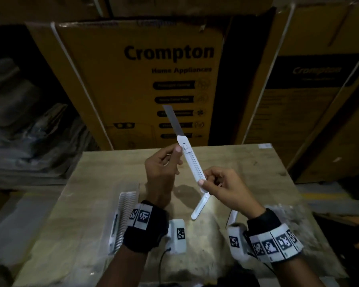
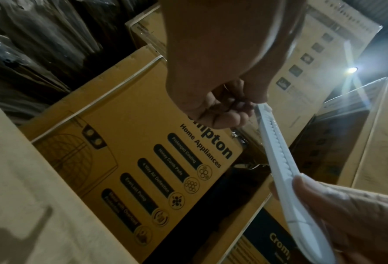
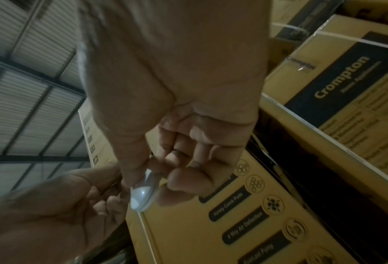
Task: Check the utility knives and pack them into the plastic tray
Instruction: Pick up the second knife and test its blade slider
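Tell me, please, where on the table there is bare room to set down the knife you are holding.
The far half of the table, beyond both hands, is bare up to the Crompton box. Nearer in it is crowded: the plastic tray lies left, a loose knife in the middle, another knife by the right wrist. The left near corner also looks free.

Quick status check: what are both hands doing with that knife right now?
Left hand pinches the utility knife near its slider, right hand grips the tail. Blade fully extended. Plastic tray waits left. Nothing in the way.
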{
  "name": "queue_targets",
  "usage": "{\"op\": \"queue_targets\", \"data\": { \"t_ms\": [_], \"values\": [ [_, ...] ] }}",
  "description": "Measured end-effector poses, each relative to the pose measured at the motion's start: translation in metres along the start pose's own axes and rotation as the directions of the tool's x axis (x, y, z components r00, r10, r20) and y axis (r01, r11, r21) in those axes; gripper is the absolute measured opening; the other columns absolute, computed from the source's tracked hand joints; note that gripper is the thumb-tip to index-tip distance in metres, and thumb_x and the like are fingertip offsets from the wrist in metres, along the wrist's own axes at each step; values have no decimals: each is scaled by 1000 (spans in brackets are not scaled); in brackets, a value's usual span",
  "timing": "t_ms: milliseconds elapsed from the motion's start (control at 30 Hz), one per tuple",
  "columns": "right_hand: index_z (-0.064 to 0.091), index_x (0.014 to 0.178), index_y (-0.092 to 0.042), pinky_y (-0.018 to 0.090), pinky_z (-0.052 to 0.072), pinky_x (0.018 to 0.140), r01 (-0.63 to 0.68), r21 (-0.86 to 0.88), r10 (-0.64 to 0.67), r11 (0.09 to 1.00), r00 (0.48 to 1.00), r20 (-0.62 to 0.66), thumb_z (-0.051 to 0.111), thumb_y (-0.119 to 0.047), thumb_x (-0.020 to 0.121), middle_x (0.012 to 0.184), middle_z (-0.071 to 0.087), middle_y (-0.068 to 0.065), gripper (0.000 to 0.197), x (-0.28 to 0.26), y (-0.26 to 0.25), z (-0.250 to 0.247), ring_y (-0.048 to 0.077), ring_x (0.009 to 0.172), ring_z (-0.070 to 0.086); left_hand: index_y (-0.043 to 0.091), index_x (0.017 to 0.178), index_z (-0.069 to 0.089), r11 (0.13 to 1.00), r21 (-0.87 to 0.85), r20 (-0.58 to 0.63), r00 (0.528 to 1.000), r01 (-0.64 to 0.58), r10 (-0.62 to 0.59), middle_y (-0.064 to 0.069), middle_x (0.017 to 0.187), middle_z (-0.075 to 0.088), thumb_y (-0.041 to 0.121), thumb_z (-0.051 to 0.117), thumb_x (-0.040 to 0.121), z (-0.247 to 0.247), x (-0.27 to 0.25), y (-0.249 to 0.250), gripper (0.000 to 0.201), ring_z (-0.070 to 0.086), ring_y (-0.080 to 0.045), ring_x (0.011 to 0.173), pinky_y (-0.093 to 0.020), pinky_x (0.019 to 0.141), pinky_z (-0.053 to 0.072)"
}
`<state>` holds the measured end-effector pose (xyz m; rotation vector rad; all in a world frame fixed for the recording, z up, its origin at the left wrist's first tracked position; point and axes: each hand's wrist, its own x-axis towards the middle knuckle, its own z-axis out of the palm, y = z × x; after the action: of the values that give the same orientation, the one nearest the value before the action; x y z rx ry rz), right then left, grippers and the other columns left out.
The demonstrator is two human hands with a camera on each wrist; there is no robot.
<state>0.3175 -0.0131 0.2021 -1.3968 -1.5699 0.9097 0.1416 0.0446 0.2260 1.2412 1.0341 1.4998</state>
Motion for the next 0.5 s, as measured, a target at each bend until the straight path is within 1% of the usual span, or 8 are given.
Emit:
{"op": "queue_targets", "data": {
  "t_ms": [67, 133, 233, 300, 333, 367, 433, 500],
  "values": [
    [75, 87, -22, 30, 42, 58, 16, -14, -16, 1000, 1000, -4, 75, -29, 87, 63, 55, -9, 8, 1, -7, 0, 6, 59, 51, 10, 98, 77, 999, -31, 69, 998, 10, -8, 2, 72, 74, 10, 69, 93, -4, 7, 6, 9, 60, -9, 61, -25, 48, 45],
    [75, 86, -21, 29, 41, 59, 36, -27, -36, 999, 999, -3, 76, -29, 87, 63, 53, -10, 8, 3, -12, 1, 6, 59, 50, 6, 98, 77, 999, -20, 114, 993, 46, -44, -3, 74, 74, 13, 70, 92, -11, 15, 10, 11, 61, -11, 64, -28, 50, 46],
    [76, 87, -22, 20, 42, 59, 51, -48, -52, 998, 999, -15, 78, -23, 87, 63, 56, -9, 3, 7, -19, 5, 3, 60, 54, 4, 95, 78, 997, -31, 155, 986, 72, -67, -6, 74, 74, 14, 71, 92, -24, 28, 17, 12, 63, -11, 65, -27, 51, 45],
    [77, 88, -22, 17, 43, 61, 51, -44, -53, 998, 998, -46, 77, -22, 89, 69, 65, -7, 2, 11, -26, 11, 2, 63, 59, 4, 95, 78, 998, -36, 179, 983, 54, -47, -6, 78, 77, 12, 71, 92, -33, 34, 21, 11, 66, -11, 69, -25, 50, 46],
    [76, 88, -21, 18, 46, 63, 41, -19, -42, 999, 997, -67, 76, -22, 90, 74, 70, -5, 3, 14, -29, 14, 4, 66, 63, 4, 95, 78, 998, -37, 190, 981, 45, -37, -6, 80, 78, 12, 71, 92, -36, 37, 23, 11, 67, -11, 70, -25, 50, 46],
    [76, 88, -19, 23, 49, 65, 24, 17, -23, 1000, 996, -89, 74, -23, 92, 80, 74, -2, 6, 17, -33, 19, 7, 70, 66, 5, 94, 79, 999, -37, 201, 979, 38, -30, -6, 81, 78, 12, 71, 92, -39, 40, 25, 10, 68, -12, 70, -26, 49, 45],
    [73, 88, -16, 33, 54, 67, -14, 87, 25, 996, 992, -127, 69, -23, 95, 85, 75, 1, 11, 26, -41, 28, 12, 73, 68, 7, 92, 79, 999, -40, 222, 975, 33, -23, -5, 80, 79, 12, 72, 91, -43, 45, 28, 9, 69, -12, 69, -28, 47, 43],
    [70, 89, -17, 42, 55, 70, -30, 124, 47, 992, 989, -143, 62, -24, 100, 87, 72, 2, 15, 35, -51, 38, 15, 75, 67, 7, 92, 79, 999, -38, 240, 971, 23, -14, -4, 77, 78, 13, 73, 90, -46, 48, 31, 9, 68, -11, 63, -30, 46, 41]
  ]
}}
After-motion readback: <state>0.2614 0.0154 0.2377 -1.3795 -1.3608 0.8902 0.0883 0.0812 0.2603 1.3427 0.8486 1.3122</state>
